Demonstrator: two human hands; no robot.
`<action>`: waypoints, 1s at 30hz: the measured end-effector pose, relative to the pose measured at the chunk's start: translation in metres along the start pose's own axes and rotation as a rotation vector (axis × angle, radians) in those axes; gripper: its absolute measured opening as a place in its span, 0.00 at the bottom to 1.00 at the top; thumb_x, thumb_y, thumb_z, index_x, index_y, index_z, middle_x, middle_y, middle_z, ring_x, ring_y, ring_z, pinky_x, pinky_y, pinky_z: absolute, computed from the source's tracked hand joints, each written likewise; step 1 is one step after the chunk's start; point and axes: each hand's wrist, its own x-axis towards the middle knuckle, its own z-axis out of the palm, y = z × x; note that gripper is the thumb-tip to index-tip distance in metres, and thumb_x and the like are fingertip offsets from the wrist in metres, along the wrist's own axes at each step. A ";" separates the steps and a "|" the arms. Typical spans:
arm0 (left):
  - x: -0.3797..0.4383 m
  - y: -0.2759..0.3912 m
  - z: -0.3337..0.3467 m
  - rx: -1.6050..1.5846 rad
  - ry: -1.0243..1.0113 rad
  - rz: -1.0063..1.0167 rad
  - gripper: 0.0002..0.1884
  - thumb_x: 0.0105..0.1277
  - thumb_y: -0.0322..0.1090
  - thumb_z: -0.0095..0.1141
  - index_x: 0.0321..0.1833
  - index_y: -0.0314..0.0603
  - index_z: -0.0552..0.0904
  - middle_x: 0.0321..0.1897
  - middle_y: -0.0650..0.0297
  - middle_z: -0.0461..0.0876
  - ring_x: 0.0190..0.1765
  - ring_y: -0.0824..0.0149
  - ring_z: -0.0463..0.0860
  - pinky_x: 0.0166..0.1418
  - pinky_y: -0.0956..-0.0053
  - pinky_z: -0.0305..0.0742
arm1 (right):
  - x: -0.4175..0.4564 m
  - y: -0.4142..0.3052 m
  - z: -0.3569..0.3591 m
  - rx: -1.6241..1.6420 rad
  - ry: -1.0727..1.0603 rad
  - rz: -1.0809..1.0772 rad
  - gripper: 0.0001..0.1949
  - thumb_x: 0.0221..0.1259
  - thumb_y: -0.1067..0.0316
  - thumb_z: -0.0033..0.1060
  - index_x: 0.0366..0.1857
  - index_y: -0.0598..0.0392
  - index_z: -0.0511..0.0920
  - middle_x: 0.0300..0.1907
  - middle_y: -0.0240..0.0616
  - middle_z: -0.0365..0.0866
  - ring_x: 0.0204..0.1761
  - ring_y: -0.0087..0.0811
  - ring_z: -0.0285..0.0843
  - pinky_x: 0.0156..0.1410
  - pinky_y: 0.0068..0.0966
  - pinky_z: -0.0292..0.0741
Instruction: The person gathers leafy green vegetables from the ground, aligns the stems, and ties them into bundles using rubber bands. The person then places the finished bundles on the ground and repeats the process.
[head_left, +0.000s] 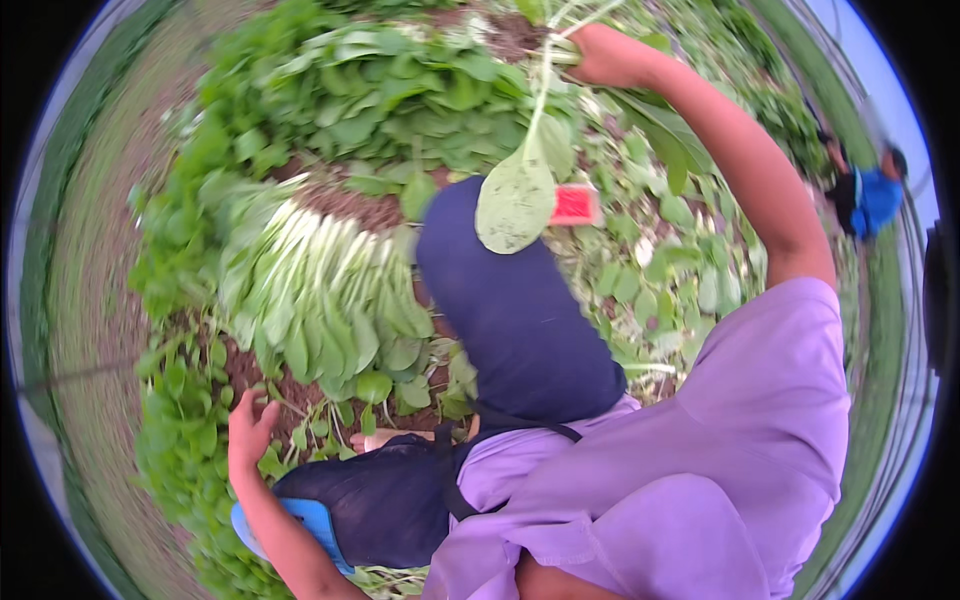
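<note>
My right hand grips a bunch of leafy greens by the pale stalks at the top of the view. One long leaf hangs from the bunch in front of my knee. At the lower left, my left hand is held with fingers apart, and I see nothing in it. It is over low green plants, close to bare soil. Between my hands lies a fanned row of pulled greens, white stems toward the top and leaves toward me.
A thick heap of greens lies beyond the row. A red, pale-edged object sits beside my knee among scattered leaves. Something blue shows by my folded leg. Another person in blue is far right.
</note>
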 end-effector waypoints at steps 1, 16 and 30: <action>0.004 -0.006 0.003 0.037 0.022 -0.018 0.16 0.55 0.34 0.56 0.43 0.32 0.73 0.25 0.56 0.80 0.29 0.69 0.78 0.35 0.75 0.72 | -0.033 0.035 0.007 -0.030 0.094 0.016 0.13 0.44 0.71 0.54 0.38 0.56 0.73 0.31 0.47 0.77 0.33 0.42 0.75 0.42 0.31 0.71; 0.095 0.349 0.036 -0.067 0.091 0.707 0.10 0.60 0.25 0.50 0.44 0.34 0.75 0.36 0.62 0.78 0.41 0.72 0.77 0.49 0.78 0.70 | -0.353 0.201 0.257 -0.177 -0.165 1.141 0.12 0.43 0.68 0.55 0.36 0.52 0.71 0.33 0.46 0.78 0.37 0.46 0.77 0.40 0.40 0.74; 0.066 0.434 0.278 -0.439 -0.247 0.856 0.30 0.50 0.43 0.62 0.50 0.29 0.67 0.44 0.46 0.75 0.48 0.52 0.75 0.51 0.66 0.69 | -0.216 0.062 0.153 0.687 0.428 0.588 0.27 0.42 0.66 0.63 0.47 0.63 0.61 0.39 0.55 0.75 0.45 0.50 0.73 0.49 0.35 0.70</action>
